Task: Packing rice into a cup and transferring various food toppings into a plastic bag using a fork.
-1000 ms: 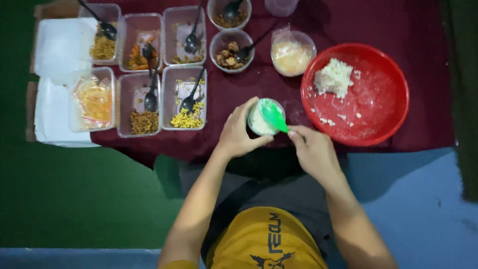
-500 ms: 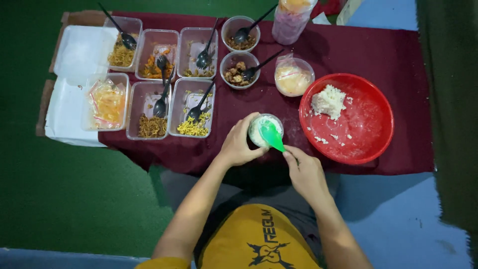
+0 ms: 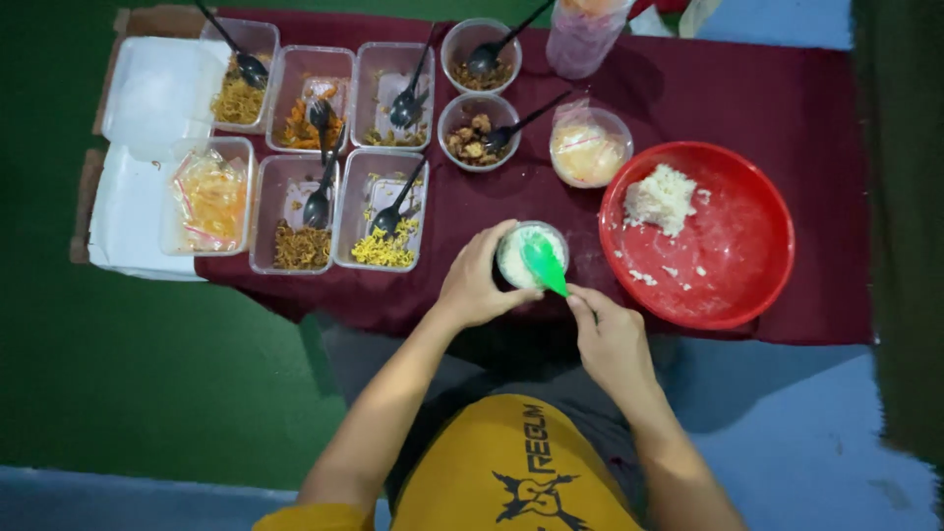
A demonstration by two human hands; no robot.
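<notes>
A small white-filled bowl [image 3: 529, 258] is cupped by the left hand [image 3: 479, 286], fingers curled round its side. A green spoon [image 3: 544, 265] is pinched by the right hand [image 3: 608, 335] and tilted into the bowl.

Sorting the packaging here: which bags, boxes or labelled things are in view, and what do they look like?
Plastic bag: far left tub, clear, orange-yellow contents.
Wrapped bowl: beside red basin, clear film, pale filling.
Foam box: left edge, white, open.
Bottle: top centre, clear, pinkish.
No signs or screens.
</notes>
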